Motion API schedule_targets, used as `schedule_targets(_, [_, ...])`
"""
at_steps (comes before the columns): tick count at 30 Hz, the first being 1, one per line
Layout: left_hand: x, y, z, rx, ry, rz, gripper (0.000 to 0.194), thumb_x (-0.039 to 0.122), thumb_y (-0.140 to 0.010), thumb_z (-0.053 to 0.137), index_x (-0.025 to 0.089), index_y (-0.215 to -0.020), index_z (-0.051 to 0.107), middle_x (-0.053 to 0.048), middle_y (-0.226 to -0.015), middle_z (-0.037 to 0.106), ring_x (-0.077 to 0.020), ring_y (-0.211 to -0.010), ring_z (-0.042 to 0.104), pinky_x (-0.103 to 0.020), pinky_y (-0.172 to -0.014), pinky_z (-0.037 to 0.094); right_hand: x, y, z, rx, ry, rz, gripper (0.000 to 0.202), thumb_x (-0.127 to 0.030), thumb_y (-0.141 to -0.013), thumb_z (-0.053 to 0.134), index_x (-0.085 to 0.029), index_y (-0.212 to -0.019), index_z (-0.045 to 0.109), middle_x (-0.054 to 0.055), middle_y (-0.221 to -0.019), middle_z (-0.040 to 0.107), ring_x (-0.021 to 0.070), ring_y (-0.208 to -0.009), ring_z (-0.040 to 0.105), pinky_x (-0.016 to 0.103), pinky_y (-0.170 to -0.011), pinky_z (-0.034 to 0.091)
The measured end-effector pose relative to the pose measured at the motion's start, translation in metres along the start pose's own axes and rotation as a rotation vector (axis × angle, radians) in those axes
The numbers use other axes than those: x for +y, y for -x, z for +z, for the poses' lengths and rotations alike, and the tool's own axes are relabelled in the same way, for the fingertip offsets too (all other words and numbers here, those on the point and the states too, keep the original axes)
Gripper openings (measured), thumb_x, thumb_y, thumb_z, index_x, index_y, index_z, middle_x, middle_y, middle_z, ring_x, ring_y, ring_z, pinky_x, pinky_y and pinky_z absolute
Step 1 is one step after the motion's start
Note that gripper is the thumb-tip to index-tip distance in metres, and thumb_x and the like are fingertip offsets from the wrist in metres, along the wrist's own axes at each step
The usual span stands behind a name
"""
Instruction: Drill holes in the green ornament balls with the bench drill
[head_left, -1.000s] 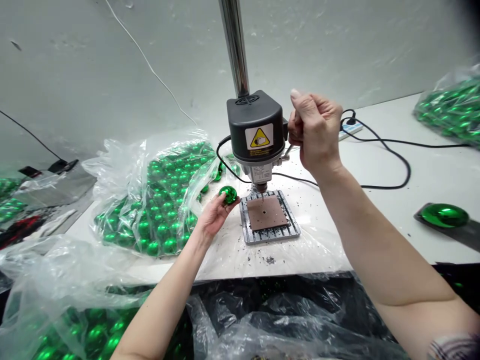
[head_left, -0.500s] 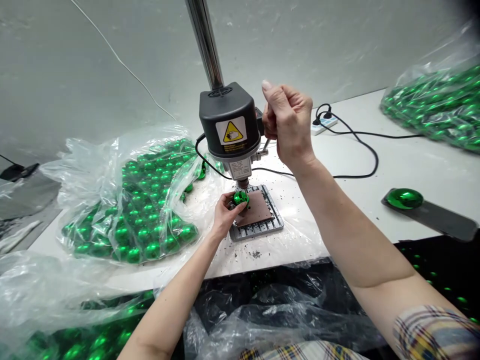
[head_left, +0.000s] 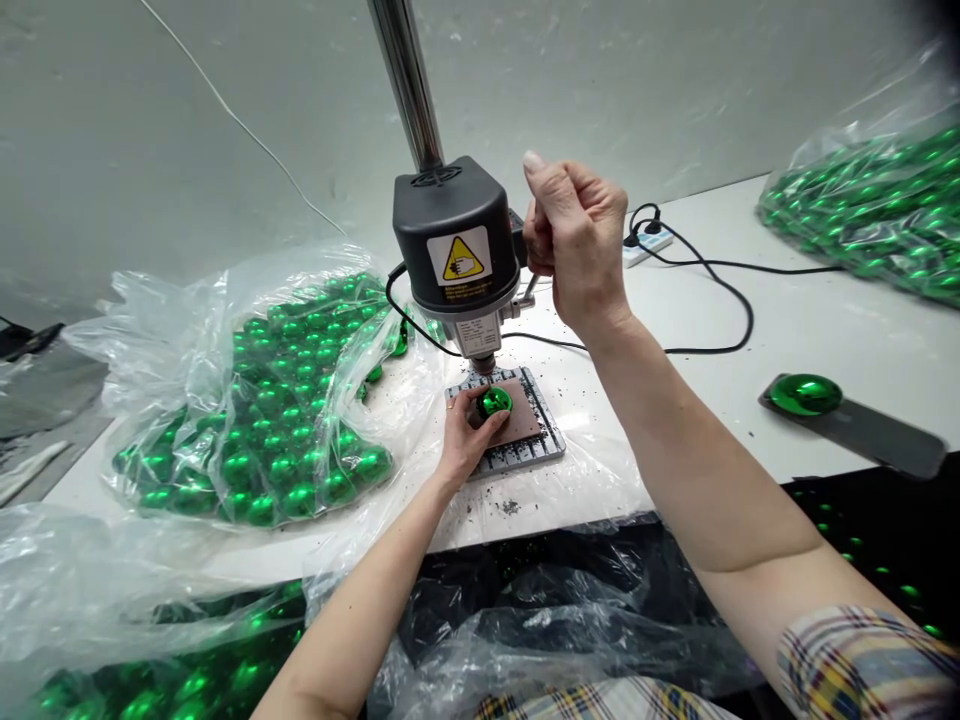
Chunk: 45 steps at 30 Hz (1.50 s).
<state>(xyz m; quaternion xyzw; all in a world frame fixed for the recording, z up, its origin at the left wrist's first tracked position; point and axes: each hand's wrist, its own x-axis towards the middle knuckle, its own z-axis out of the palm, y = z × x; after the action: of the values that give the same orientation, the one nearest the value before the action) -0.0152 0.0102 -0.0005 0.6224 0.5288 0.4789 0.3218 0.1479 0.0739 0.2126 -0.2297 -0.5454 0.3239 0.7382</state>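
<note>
My left hand point(head_left: 471, 430) pinches a shiny green ball point(head_left: 495, 403) between thumb and fingers. The ball is over a brownish board point(head_left: 523, 408) on the slotted metal base point(head_left: 517, 458) of a small drill press point(head_left: 454, 235). Just behind the ball is the press's chuck point(head_left: 484, 364); its bit is hidden from me. My right hand point(head_left: 577, 235) is raised at the right of the motor head, fingers curled round the end of the metal feed lever point(head_left: 531, 290). Dark shavings lie scattered over the base.
A clear bag of green balls point(head_left: 292, 440) lies left on the white table point(head_left: 675, 400), another bag point(head_left: 870, 205) far right. A phone point(head_left: 892, 435) with a green ball point(head_left: 806, 394) on it lies right. A black cord point(head_left: 720, 352) runs to a power strip point(head_left: 649, 245).
My left hand has shifted the green ball slightly right and toward me, away from under the chuck. My right hand stays on the lever.
</note>
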Motion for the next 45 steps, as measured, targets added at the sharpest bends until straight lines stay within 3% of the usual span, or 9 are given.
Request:
schedule_targets(5, [0.002,0.000,0.003,-0.039,0.229,-0.054,0.051,0.037,-0.072,0.083,0.018,-0.112,0.058,-0.009,-0.109,0.067,-0.0218,-0.101,0.065,-0.036,-0.092,0.049,-0.007,0.008,0.001,0.032,-0.019,-0.038,0.066,-0.071,-0.079,0.067,-0.023,-0.053,0.030,-0.006,-0.042,0.030,0.0072,-0.037,0.025,0.028,-0.036,0.019])
schedule_targets(12, [-0.001,-0.001,0.003,-0.060,0.246,-0.038,0.051,0.036,-0.072,0.084,0.018,-0.112,0.057,-0.010,-0.111,0.068,-0.0217,-0.102,0.066,-0.036,-0.092,0.050,-0.010,0.041,-0.006,0.072,0.032,-0.225,0.064,-0.065,-0.086,0.062,-0.020,-0.048,0.036,-0.005,-0.041,0.034,0.0056,-0.036,0.030,0.026,-0.037,0.024])
schedule_targets(17, [-0.002,0.000,0.003,-0.046,0.218,-0.030,0.052,0.036,-0.073,0.084,0.018,-0.112,0.056,-0.009,-0.109,0.068,-0.0212,-0.100,0.065,-0.035,-0.089,0.051,0.003,0.062,-0.013,0.109,-0.011,-0.322,0.060,-0.042,-0.092,0.068,-0.018,-0.049,0.033,-0.006,-0.042,0.032,0.0055,-0.036,0.031,0.026,-0.037,0.021])
schedule_targets(24, [0.004,0.001,0.002,-0.039,0.201,-0.032,0.051,0.036,-0.072,0.084,0.018,-0.112,0.057,-0.008,-0.108,0.068,-0.0215,-0.102,0.065,-0.036,-0.092,0.050,0.028,0.080,-0.027,0.035,-0.045,-0.478,0.058,-0.022,-0.093,0.063,-0.017,-0.053,0.021,-0.007,-0.045,0.021,0.0049,-0.037,0.026,0.026,-0.041,0.023])
schedule_targets(36, [0.011,0.003,0.001,-0.037,0.208,-0.027,0.051,0.036,-0.071,0.085,0.018,-0.110,0.058,-0.008,-0.107,0.068,-0.0213,-0.101,0.066,-0.036,-0.092,0.052,0.045,0.093,-0.037,-0.026,-0.006,-0.614,0.054,-0.019,-0.089,0.061,-0.019,-0.053,0.021,-0.006,-0.042,0.025,0.0076,-0.036,0.025,0.029,-0.041,0.025])
schedule_targets(41, [0.004,0.002,0.004,-0.049,0.266,-0.041,0.052,0.036,-0.071,0.085,0.018,-0.110,0.056,-0.009,-0.110,0.068,-0.0210,-0.102,0.066,-0.036,-0.093,0.050,0.035,0.089,-0.032,-0.006,-0.012,-0.582,0.056,-0.021,-0.092,0.061,-0.018,-0.049,0.024,-0.006,-0.039,0.027,0.0073,-0.034,0.028,0.028,-0.039,0.026])
schedule_targets(45, [0.005,0.000,0.004,-0.024,0.256,-0.051,0.051,0.036,-0.070,0.085,0.018,-0.108,0.057,-0.010,-0.109,0.068,-0.0217,-0.101,0.065,-0.038,-0.093,0.050,0.004,0.051,-0.013,0.085,-0.011,-0.306,0.054,-0.038,-0.093,0.066,-0.021,-0.050,0.038,-0.006,-0.041,0.035,0.0076,-0.035,0.033,0.027,-0.037,0.023])
